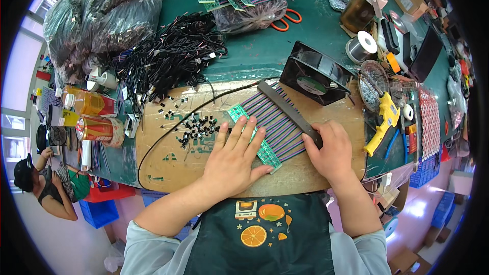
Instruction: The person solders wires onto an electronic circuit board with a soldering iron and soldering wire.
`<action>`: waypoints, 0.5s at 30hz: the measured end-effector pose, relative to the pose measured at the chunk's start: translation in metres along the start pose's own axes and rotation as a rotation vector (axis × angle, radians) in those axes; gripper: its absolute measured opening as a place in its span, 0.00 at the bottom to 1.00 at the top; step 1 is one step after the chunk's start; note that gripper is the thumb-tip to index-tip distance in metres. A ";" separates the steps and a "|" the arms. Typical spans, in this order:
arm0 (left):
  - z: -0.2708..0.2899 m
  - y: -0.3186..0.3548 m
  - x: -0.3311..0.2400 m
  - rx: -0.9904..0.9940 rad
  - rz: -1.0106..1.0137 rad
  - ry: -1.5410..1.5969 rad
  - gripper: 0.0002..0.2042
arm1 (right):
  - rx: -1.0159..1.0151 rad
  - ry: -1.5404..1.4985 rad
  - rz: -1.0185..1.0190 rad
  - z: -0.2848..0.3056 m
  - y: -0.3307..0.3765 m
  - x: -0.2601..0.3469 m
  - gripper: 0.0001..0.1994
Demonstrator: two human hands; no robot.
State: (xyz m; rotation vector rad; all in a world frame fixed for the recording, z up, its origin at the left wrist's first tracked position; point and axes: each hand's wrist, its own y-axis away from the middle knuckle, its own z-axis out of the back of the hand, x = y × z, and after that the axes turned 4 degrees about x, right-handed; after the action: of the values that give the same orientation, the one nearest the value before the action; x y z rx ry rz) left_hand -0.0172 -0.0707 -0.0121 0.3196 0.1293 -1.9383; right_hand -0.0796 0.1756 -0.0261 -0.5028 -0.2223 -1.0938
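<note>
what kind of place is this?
Likely an electronics assembly bench in a workshop. The left hand presses green circuit-board strips; nearby lie a solder spool, a pile of black wires and a cooling fan.

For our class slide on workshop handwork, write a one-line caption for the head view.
Left hand flat on striped wires on a green circuit strip; right hand holds a dark bar across them.

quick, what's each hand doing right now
left hand: open, fingers spread flat, pressing on the green circuit board strip with striped wires.
right hand: closed around the lower end of the dark grey bar lying across the wires.
</note>
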 end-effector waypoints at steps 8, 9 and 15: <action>0.000 0.001 0.001 0.017 -0.002 0.028 0.41 | 0.093 -0.050 -0.097 0.007 0.003 0.002 0.17; 0.000 0.001 0.001 0.017 0.003 0.032 0.41 | 0.093 -0.067 -0.136 0.011 0.001 0.001 0.19; -0.003 -0.001 0.001 0.020 -0.001 0.041 0.41 | -0.003 -0.304 -0.482 0.029 -0.017 -0.019 0.28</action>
State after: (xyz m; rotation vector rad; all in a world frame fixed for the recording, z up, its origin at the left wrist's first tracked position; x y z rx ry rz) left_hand -0.0176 -0.0706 -0.0153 0.3735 0.1370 -1.9356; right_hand -0.1007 0.1986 -0.0043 -0.6363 -0.6333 -1.4830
